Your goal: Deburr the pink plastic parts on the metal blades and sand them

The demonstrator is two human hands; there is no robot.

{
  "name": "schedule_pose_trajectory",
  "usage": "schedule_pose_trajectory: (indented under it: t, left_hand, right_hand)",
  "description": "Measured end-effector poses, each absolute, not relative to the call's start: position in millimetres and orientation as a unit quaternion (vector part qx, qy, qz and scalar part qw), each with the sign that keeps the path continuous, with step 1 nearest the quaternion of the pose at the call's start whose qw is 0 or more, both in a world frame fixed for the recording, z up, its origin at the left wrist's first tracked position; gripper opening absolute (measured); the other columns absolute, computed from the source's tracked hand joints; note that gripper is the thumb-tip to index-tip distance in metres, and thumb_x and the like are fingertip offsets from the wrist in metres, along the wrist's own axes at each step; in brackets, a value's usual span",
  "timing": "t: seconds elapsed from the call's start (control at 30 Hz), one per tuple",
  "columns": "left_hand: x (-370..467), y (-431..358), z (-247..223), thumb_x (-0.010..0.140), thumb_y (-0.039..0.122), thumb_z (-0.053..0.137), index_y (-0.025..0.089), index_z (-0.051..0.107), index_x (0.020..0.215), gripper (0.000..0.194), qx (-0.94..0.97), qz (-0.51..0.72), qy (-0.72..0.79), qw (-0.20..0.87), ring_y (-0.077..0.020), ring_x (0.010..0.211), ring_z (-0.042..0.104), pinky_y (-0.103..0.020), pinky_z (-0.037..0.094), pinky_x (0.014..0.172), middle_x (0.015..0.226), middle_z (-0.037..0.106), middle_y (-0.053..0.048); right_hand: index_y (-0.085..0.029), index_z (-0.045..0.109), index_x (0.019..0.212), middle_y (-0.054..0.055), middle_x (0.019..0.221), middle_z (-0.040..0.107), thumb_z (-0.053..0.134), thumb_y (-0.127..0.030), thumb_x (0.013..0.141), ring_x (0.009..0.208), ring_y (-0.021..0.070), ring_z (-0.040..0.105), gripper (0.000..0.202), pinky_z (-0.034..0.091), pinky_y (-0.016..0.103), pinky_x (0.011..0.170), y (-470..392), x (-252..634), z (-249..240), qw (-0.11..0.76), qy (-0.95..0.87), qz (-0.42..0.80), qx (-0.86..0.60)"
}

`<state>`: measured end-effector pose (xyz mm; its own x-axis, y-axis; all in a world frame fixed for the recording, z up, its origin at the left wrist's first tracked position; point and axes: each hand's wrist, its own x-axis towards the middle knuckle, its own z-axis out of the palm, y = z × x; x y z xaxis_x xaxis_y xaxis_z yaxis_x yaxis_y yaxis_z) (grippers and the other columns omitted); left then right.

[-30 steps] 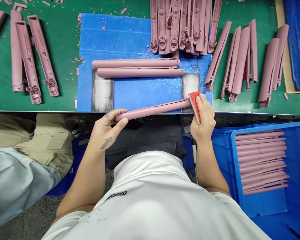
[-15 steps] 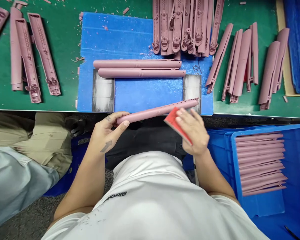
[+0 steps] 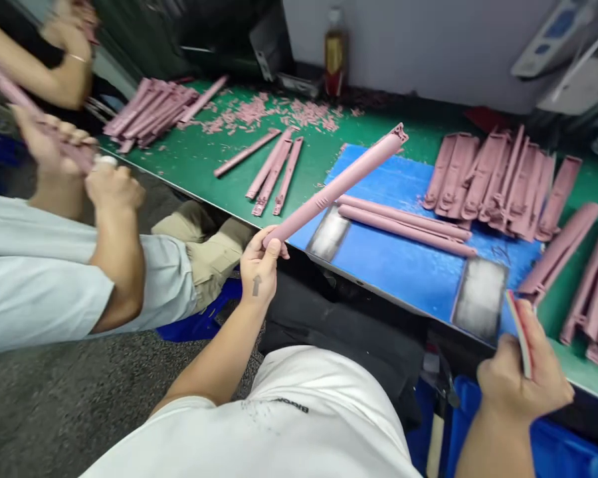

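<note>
My left hand (image 3: 260, 269) grips the near end of a long pink plastic shell (image 3: 336, 189). The shell slants up and right over the bench, its hollow, notched end farthest from me. Well apart from it, at the lower right, my right hand (image 3: 525, 382) is closed on a thin sanding pad (image 3: 520, 335), seen nearly edge-on with a reddish face. Two more pink shells (image 3: 406, 232) lie side by side on a blue sheet (image 3: 403, 285) between the hands. Worn whitish-black pads (image 3: 481, 295) are fixed on that sheet.
Pink shells lie in a heap (image 3: 493, 182) on the green bench (image 3: 189, 169), with others at right and left. Pink scraps (image 3: 303, 114) litter its back near a bottle (image 3: 335, 60). At left, a co-worker's hands (image 3: 114, 189) hold another shell. A blue bin (image 3: 573, 451) sits below right.
The view has swung left and up, bringing in co-workers. My left hand has raised and tilted the shell; my right hand, with the pad, has moved away from it to the right.
</note>
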<state>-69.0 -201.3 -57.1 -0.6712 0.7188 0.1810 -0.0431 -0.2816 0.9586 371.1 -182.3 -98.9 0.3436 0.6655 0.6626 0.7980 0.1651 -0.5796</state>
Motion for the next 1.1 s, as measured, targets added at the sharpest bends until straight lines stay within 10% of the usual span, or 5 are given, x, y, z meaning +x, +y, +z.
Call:
schedule_pose_trajectory:
  t: [0.73, 0.9, 1.1]
  left_hand:
    - [-97, -204, -60, 0.084, 0.071, 0.102, 0.019, 0.078, 0.116, 0.065, 0.273, 0.750, 0.541, 0.265, -0.0160, 0.070, 0.064, -0.029, 0.059, 0.067, 0.078, 0.066, -0.001]
    - [-106, -215, -58, 0.101, 0.078, 0.081, 0.019, 0.079, 0.112, 0.060, 0.360, 0.629, 0.657, 0.206, -0.0178, 0.069, 0.065, -0.030, 0.056, 0.071, 0.077, 0.069, -0.002]
    - [-120, -221, -50, 0.094, 0.068, 0.088, 0.023, 0.083, 0.099, 0.045, 0.533, 0.368, 0.723, 0.241, -0.0206, 0.065, 0.063, -0.031, 0.045, 0.065, 0.074, 0.073, -0.001]
  right_hand:
    - [-0.044, 0.086, 0.148, 0.011, 0.134, 0.089, 0.067, -0.040, 0.106, 0.128, 0.0466, 0.084, 0.046, 0.071, 0.065, 0.117, -162, 357, -107, 0.498, -0.652, -0.067, -0.569]
    - [-0.020, 0.086, 0.145, 0.016, 0.139, 0.087, 0.067, -0.033, 0.112, 0.131, 0.0440, 0.085, 0.041, 0.068, 0.068, 0.121, -166, 359, -101, 0.480, -0.685, -0.056, -0.545]
    - [-0.027, 0.086, 0.146, 0.012, 0.146, 0.086, 0.072, -0.028, 0.109, 0.137, 0.0450, 0.083, 0.040, 0.064, 0.073, 0.126, -179, 318, -69, 0.489, -0.710, 0.007, -0.507]
